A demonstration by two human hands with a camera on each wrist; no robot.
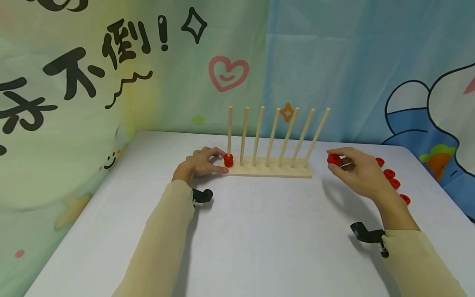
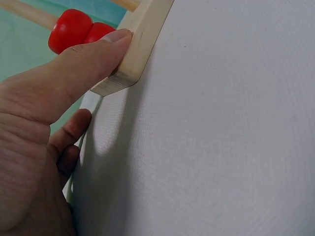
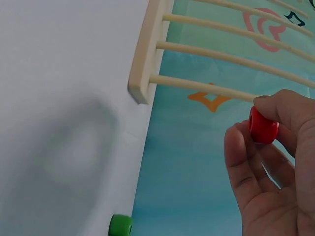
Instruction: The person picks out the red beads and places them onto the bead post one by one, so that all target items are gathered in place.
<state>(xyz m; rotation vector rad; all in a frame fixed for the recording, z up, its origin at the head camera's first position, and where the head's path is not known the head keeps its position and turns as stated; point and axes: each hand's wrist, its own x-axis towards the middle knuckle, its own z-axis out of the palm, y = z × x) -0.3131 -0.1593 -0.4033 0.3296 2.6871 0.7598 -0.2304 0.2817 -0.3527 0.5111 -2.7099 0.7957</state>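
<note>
A wooden peg rack (image 1: 269,173) with a row of several upright pegs stands toward the back of the white table. Two red beads (image 1: 228,160) are stacked low on its leftmost peg. My left hand (image 1: 202,162) holds the rack's left end, the thumb (image 2: 110,46) lying on the base beside those beads; its index fingertip is partly hidden behind them. Off the rack's right end and above the table, my right hand (image 1: 358,171) pinches another red bead (image 3: 264,126) between thumb and fingers. The hole in this bead shows in the right wrist view.
Several loose red beads (image 1: 389,173) lie on the table (image 1: 259,239) to the right, partly behind my right hand. A green bead (image 3: 120,225) appears low in the right wrist view. A printed cloth (image 1: 315,53) hangs behind the table.
</note>
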